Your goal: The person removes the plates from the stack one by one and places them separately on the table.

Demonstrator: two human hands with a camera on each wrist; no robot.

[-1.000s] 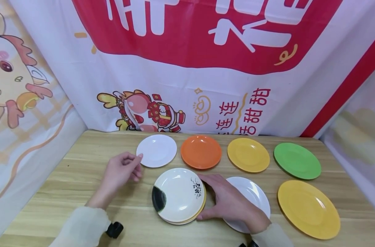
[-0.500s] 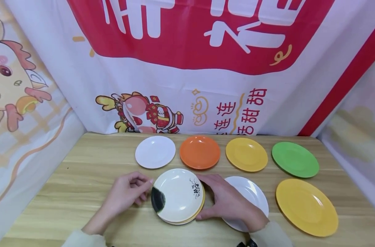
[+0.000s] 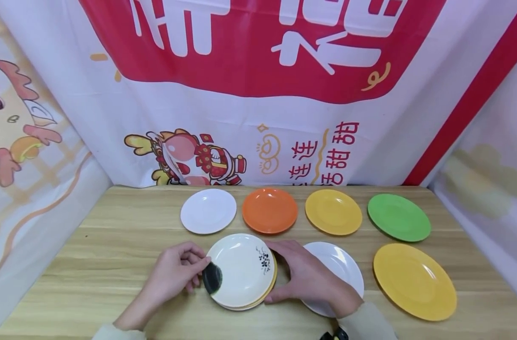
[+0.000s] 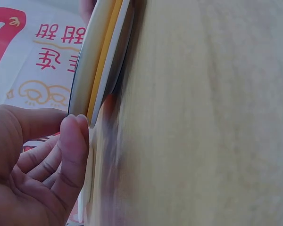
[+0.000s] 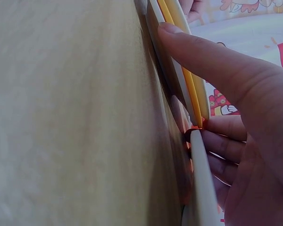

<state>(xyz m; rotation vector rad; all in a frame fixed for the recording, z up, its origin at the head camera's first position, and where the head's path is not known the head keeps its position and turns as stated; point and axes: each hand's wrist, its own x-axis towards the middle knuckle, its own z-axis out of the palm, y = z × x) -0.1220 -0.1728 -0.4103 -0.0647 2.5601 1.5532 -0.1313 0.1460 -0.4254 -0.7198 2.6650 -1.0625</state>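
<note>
A small stack of plates sits on the wooden table in front of me. On top is a cream plate (image 3: 241,271) with a black patch at its left and dark flowers at its right. Below it show a yellow plate (image 4: 105,52) and a white rim. My left hand (image 3: 175,271) pinches the left edge of the cream plate between thumb and forefinger. Around the stack's right side, my right hand (image 3: 305,274) holds its edge, thumb at the near rim and fingers at the far rim. Partly behind that hand lies a white plate (image 3: 341,264).
Along the back of the table (image 3: 92,274) lie a white plate (image 3: 209,211), an orange plate (image 3: 270,210), a yellow plate (image 3: 333,212) and a green plate (image 3: 399,217). A larger yellow plate (image 3: 413,283) is at the right. Printed cloth (image 3: 241,118) hangs behind the table.
My left hand has come from beside the back white plate, moving nearer and to the right, and now pinches the cream plate's edge. The right hand has stayed on the stack.
</note>
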